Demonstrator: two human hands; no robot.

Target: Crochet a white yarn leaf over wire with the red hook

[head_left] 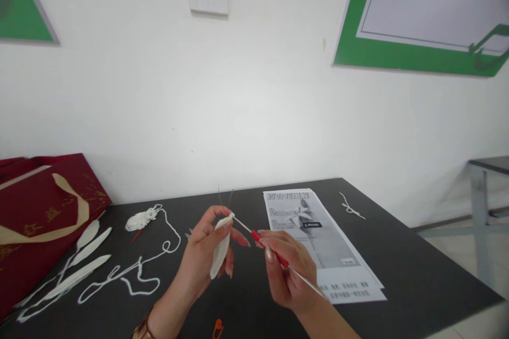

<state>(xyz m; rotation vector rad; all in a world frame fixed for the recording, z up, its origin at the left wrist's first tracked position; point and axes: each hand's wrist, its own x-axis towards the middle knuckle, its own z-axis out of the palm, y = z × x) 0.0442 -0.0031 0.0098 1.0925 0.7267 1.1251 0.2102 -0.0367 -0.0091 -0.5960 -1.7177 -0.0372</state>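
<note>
My left hand (207, 243) pinches a white crocheted petal (220, 254), which hangs down between thumb and fingers. Two thin wire ends stick up above the fingertips. My right hand (292, 270) is closed around the red grip of a crochet hook (256, 235). The hook's metal shaft reaches left, its tip at the petal's top end, where the stitches are too small to make out. White yarn (139, 275) lies in loops on the table to the left, near a small wound bundle of white yarn (142, 219).
Finished white petals (89, 246) lie by a dark red gift bag (47, 212) at the left. Printed sheets (338, 275) lie right of centre on the black table (417, 286). An orange stitch marker (217, 328) is at the front, a white yarn scrap (350, 207) at the back right.
</note>
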